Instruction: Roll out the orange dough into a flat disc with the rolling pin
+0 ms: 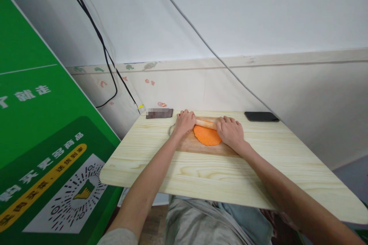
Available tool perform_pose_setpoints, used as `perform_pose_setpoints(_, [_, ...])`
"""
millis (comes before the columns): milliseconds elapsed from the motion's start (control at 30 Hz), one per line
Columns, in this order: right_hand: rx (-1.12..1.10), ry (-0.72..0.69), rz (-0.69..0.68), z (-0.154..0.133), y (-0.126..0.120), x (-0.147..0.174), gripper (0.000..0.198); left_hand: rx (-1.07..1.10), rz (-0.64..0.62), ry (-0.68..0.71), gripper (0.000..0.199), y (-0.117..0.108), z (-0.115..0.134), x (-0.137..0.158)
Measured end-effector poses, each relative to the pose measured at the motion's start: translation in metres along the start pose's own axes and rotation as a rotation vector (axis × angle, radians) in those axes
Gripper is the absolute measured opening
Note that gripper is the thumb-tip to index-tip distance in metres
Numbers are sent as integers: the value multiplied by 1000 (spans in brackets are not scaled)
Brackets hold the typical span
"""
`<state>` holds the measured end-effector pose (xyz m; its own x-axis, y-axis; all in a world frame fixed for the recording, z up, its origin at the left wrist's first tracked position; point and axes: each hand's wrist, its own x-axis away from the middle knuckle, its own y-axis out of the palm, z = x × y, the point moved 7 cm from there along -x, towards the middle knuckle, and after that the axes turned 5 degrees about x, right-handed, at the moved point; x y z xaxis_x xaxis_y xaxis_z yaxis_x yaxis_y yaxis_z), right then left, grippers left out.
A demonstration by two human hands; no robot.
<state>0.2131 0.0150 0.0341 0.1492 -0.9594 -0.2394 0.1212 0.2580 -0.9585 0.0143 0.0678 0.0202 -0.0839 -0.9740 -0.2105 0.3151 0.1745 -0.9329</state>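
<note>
1. Head view: a wooden board [198, 147] lies on the pale wood-grain table [143, 166], with a metal ring [170, 130] at its left end.
2. On the board is a flat orange sheet [207, 137] (dough-like, its edge slightly uneven), partly covered along its far side by a light rolling pin [206, 123].
3. Left hand [185, 121] — over the board's left part — has its fingers curled around the pin's left end.
4. Right hand [230, 130], over the board's right part, grips the pin's other end, hiding the sheet's right edge.
5. Beyond the board to the left is a flat dark device [159, 113], its surface pixelated; to the board's right, near the far table edge, lies a black phone [261, 116].
6. Well left of the board stands a green panel [37, 134] — printed with white characters and a round code.
</note>
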Motion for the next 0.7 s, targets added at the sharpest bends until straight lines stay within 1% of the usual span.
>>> perform_pose_setpoints(67, [-2, -28, -55, 6, 6, -15, 46, 0, -10, -1, 44, 0, 1, 0])
perform_pose_setpoints(200, [-44, -126, -239, 15, 23, -47, 52, -4, -26, -8, 43, -1, 2, 0])
perform_pose_setpoints(300, [-58, -158, -275, 18, 29, -60, 54, -9, -30, -23, 44, -1, 1, 0])
perform_pose_setpoints(367, [-45, -151, -233, 18, 29, -59, 53, -13, -23, -22, 44, -1, 1, 1])
perform_pose_setpoints(433, [-19, -144, -151, 17, 25, -49, 52, -12, -14, -9, 44, -2, 2, 2])
perform_pose_setpoints(533, [16, -146, -26, 12, 17, -26, 51, -15, -4, 10, 43, -2, 2, 2])
perform_pose_setpoints(700, [-9, -184, 71, -3, 8, 15, 55, -15, -9, 7, 44, 1, 0, 0])
